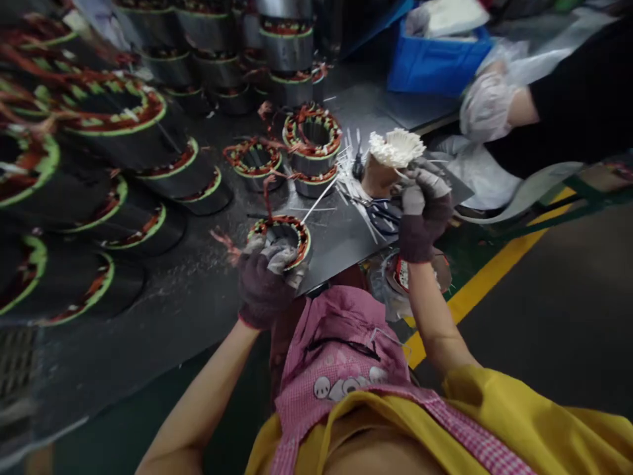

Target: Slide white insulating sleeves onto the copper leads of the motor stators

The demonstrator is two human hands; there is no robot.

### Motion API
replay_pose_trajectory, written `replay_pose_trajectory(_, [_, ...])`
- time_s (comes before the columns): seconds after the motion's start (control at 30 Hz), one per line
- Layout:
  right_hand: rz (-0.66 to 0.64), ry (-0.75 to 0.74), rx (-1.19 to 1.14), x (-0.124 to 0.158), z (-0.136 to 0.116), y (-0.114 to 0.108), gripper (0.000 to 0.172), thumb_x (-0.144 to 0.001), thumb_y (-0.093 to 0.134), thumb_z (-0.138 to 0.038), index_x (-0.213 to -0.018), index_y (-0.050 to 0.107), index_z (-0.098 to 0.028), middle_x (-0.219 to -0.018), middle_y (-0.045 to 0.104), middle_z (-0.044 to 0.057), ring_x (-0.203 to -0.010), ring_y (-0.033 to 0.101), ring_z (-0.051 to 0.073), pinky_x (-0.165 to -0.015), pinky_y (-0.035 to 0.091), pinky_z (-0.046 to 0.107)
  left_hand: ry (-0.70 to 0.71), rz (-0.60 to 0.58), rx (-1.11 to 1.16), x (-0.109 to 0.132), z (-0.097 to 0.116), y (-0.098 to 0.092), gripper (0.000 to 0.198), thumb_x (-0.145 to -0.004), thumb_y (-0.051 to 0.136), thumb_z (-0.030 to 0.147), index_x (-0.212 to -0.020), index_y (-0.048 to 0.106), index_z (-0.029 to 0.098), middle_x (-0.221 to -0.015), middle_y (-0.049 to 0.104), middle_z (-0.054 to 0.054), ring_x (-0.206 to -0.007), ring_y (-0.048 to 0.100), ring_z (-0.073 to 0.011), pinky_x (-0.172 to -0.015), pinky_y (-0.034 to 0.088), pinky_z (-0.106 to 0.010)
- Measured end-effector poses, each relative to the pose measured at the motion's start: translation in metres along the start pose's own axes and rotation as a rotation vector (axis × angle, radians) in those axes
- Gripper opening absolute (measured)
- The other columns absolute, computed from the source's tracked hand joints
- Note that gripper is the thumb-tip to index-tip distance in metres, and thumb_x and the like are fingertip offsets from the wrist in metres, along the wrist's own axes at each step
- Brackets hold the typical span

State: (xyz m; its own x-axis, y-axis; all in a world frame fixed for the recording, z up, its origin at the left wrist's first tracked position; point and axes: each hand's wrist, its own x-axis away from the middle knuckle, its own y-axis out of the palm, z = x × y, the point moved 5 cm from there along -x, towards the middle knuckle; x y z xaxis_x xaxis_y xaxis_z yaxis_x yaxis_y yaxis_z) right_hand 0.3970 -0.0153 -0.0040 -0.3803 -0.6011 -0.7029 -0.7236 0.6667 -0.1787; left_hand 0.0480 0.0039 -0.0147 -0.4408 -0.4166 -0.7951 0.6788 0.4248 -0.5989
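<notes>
My left hand (270,280), in a dark glove with grey fingertips, grips the near rim of a small motor stator (307,247) with copper windings and a pale green edge. Reddish lead wires stick out from its far left side. A thin white strip (320,200) slants up and right from its far rim. My gloved right hand (424,214) has its fingers closed beside a brown holder (378,177) packed with white sticks (397,148). What those fingers pinch is too small to make out. Dark-handled scissors (384,216) lie among loose white strips just left of that hand.
Large stators (113,138) stand stacked along the left and back of the dark table (198,264). Smaller stators (312,142) stand beyond my left hand. A blue bin (430,63) sits at the back. At right, a co-worker's gloved hand (487,105) reaches in. A container (435,270) sits below the table edge.
</notes>
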Motion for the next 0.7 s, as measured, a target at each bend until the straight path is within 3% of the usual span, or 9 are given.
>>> replay_pose_trajectory(0.03, [0.055,-0.054,-0.032,0.01,-0.026,0.002,0.036,-0.112,0.059,-0.052,-0.128,0.077,-0.026,-0.144,0.073,0.014,-0.141,0.068,0.035,-0.121,0.057,0.065,-0.011,-0.027,0.019,0.0,-0.002,-0.001,0.028,-0.095,0.082,0.036,-0.115,0.063,0.03,-0.108,0.081,-0.004,-0.107,0.08,-0.0298,-0.114,0.059,-0.06])
replay_pose_trajectory(0.17, [-0.477,0.031,-0.348,0.052,-0.098,0.037,0.02,-0.11,0.068,-0.039,-0.119,0.083,-0.031,-0.133,0.083,0.008,-0.122,0.08,0.029,-0.103,0.067,0.049,-0.11,-0.179,0.05,0.003,-0.013,0.0,0.021,-0.099,0.077,0.041,-0.107,0.062,0.028,-0.108,0.081,-0.003,-0.114,0.079,-0.0282,-0.122,0.055,-0.059])
replay_pose_trajectory(0.23, [-0.701,0.126,-0.494,0.071,-0.112,0.044,0.018,-0.11,0.069,-0.036,-0.117,0.085,-0.03,-0.125,0.086,0.009,-0.115,0.082,0.026,-0.098,0.069,0.042,-0.115,-0.177,0.056,0.006,-0.016,-0.002,0.02,-0.101,0.075,0.04,-0.109,0.061,0.028,-0.111,0.081,-0.004,-0.117,0.079,-0.028,-0.124,0.054,-0.061])
replay_pose_trajectory(0.33, [-0.884,0.236,-0.62,0.094,-0.112,0.043,0.016,-0.109,0.072,-0.032,-0.115,0.086,-0.027,-0.12,0.087,0.01,-0.11,0.084,0.023,-0.094,0.069,0.036,-0.071,-0.129,0.093,0.009,-0.014,-0.006,0.021,-0.101,0.074,0.038,-0.116,0.061,0.03,-0.122,0.082,-0.007,-0.121,0.079,-0.0288,-0.125,0.053,-0.064])
replay_pose_trajectory(0.47, [-0.974,0.338,-0.677,0.112,-0.103,0.039,0.014,-0.107,0.075,-0.031,-0.114,0.086,-0.026,-0.116,0.088,0.009,-0.107,0.084,0.021,-0.094,0.068,0.034,-0.134,-0.143,0.063,0.011,-0.014,-0.006,0.02,-0.101,0.073,0.039,-0.114,0.062,0.031,-0.123,0.082,-0.007,-0.121,0.079,-0.0294,-0.126,0.054,-0.066])
replay_pose_trajectory(0.57, [-0.967,0.411,-0.696,0.114,-0.1,0.05,0.013,-0.106,0.076,-0.032,-0.112,0.087,-0.027,-0.114,0.088,0.009,-0.105,0.085,0.022,-0.093,0.068,0.035,-0.148,-0.138,0.059,0.009,-0.012,-0.006,0.018,-0.102,0.071,0.04,-0.111,0.061,0.029,-0.117,0.083,-0.006,-0.117,0.08,-0.0275,-0.125,0.055,-0.063])
replay_pose_trajectory(0.7, [-0.775,0.438,-0.67,0.096,-0.1,0.082,0.012,-0.104,0.079,-0.035,-0.107,0.088,-0.027,-0.112,0.089,0.007,-0.104,0.084,0.023,-0.095,0.067,0.037,-0.067,-0.068,0.139,0.003,-0.009,-0.01,0.016,-0.101,0.07,0.035,-0.111,0.058,0.029,-0.113,0.082,-0.004,-0.11,0.081,-0.0268,-0.124,0.056,-0.063])
